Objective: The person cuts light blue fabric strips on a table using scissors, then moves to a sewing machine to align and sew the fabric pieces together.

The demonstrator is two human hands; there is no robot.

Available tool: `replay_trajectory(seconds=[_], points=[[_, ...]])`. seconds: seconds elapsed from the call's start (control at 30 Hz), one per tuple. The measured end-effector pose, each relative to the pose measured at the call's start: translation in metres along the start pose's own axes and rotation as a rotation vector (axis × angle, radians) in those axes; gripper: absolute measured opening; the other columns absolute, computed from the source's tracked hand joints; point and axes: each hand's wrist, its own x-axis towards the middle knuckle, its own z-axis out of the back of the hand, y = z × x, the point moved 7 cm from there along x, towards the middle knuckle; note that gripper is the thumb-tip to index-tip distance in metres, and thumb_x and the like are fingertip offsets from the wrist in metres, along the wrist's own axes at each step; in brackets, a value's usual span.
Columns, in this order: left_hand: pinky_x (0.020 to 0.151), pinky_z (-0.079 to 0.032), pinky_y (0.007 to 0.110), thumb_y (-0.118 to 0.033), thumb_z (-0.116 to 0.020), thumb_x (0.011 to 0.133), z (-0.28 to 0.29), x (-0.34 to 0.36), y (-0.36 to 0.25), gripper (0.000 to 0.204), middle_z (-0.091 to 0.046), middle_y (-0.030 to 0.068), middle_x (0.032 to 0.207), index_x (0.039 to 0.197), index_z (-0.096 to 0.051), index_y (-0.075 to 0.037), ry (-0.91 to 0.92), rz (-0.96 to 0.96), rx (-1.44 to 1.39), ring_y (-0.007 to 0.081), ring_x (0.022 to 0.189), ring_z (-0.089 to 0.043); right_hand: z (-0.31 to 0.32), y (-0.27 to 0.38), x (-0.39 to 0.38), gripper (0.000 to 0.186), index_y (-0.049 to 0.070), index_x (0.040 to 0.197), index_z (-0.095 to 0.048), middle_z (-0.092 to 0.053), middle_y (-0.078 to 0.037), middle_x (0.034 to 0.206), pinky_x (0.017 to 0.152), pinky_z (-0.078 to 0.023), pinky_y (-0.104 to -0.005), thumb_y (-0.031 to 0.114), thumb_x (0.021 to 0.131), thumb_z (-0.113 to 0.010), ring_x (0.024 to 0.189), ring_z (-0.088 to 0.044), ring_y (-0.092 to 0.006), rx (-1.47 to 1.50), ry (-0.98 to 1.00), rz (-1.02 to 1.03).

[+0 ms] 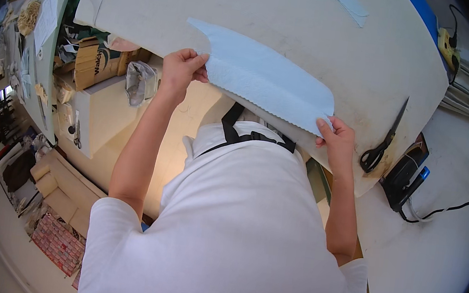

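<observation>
A light-blue piece of fabric point(272, 72) with a scalloped or zigzag lower edge stretches between my two hands at the table's near edge. My left hand point(184, 71) pinches its left end, fingers closed. At the lower right corner, my right hand point(336, 138) grips it between thumb and fingers. The lower part of the fabric hangs toward me, and the rest lies over the pale table cover point(163, 8). To the right of my right hand lies a pair of black-handled scissors point(382, 143), blades pointing away from me.
More light-blue fabric pieces point(346, 3) lie at the table's far side. Right of the table are a black iron point(407, 175) with a cord and a yellow power strip point(448, 49). At left stand a cardboard box point(96, 64) and a bin with a clear plastic liner point(140, 84).
</observation>
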Motion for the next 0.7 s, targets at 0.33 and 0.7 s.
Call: replay_trajectory(seconds=[0.33,0.7], points=[[0.046,-0.048,0.025,-0.014,-0.068,0.09,-0.013,0.051,-0.04,0.022,-0.063,0.0078,0.065,0.077,-0.06,0.002,-0.019,-0.189,0.278,0.0126,0.05,-0.059,-0.01,0.015,0.024,0.023,-0.005,0.095,-0.068,-0.061,-0.001,0.072,0.048,-0.046,-0.0225,0.017,0.089,-0.071,0.053,-0.055,-0.0063,-0.062,-0.154,0.087],[0.04,-0.044,0.029,-0.012,-0.069,0.086,-0.009,0.06,-0.031,0.021,-0.063,0.008,0.062,0.075,-0.062,0.005,-0.075,-0.238,0.369,0.0124,0.045,-0.056,-0.01,0.022,0.034,0.028,-0.007,0.098,-0.068,-0.063,-0.003,0.072,0.047,-0.046,-0.0228,0.02,0.088,-0.071,0.053,-0.057,-0.0072,-0.172,-0.182,0.124]])
